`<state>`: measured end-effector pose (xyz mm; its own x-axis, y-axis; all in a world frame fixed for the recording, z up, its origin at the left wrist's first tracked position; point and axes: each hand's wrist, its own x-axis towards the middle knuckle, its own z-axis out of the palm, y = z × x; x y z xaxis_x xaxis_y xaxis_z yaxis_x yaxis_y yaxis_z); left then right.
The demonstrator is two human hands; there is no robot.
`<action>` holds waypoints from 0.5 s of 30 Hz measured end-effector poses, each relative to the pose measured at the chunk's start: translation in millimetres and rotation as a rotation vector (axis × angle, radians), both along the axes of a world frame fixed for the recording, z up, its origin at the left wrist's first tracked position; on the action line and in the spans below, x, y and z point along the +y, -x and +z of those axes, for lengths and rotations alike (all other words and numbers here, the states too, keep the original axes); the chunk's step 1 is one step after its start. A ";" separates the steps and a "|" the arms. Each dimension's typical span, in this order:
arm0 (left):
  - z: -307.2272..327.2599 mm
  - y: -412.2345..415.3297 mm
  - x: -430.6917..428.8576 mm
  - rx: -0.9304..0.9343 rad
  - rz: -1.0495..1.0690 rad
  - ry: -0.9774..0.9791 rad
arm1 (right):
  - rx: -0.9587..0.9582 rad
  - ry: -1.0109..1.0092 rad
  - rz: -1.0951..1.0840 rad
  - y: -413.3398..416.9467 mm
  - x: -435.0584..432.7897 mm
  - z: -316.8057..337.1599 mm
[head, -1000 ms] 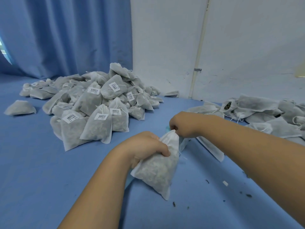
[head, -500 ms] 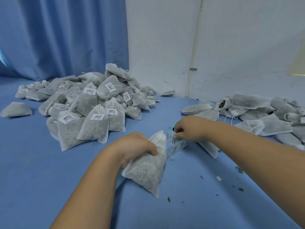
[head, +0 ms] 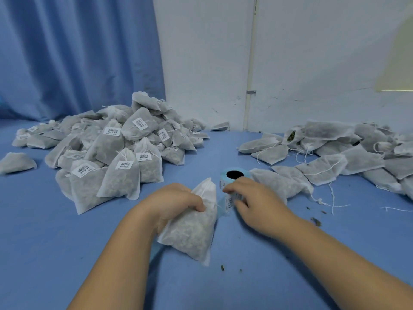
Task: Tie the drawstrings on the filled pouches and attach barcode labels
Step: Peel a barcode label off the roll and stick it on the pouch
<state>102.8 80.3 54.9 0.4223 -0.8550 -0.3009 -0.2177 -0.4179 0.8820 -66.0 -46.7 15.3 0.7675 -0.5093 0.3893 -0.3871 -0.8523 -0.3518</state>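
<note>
**A:** Where is the pouch (head: 190,233) just now?

**B:** In the left hand (head: 176,204); the fingers are clamped round its neck, just under the gathered top; its body hangs tilted, and the bottom corner looks to be down on the blue table (head: 67,253).

**A:** And the right hand (head: 252,202)?

**B:** At the label roll (head: 223,179), just beside the pouch; thumb and fingers are curled against the roll's side, on the loose strip; whether they have caught a label's edge I cannot tell.

**A:** So the step is the label; how would you do it well?

**B:** I'd lift one corner with a fingertip and peel slowly, so that the label comes off flat and not curled; I'd touch only its edge, to spare the glue; then flatten a patch of the pouch below the neck and press the label from the middle outward.

**A:** Where on the pouch?

**B:** High on the front, as on the labelled pile (head: 107,153) to the left; the unlabelled pile (head: 346,151) waits on the right, well apart.
</note>
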 end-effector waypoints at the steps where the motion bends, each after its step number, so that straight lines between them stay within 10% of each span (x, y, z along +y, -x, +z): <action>1: -0.4 3.3 -0.8 -0.037 0.008 0.008 | -0.039 -0.010 -0.016 -0.4 -0.5 -2.1; 15: -4.2 23.7 -14.9 -0.070 -0.066 0.111 | -0.268 -0.104 -0.041 6.0 -4.6 -1.5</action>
<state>79.1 65.4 50.7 0.3805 -0.9082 -0.1746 -0.3046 -0.3013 0.9036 -72.0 -51.3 13.7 0.6224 -0.5856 0.5193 -0.3017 -0.7917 -0.5313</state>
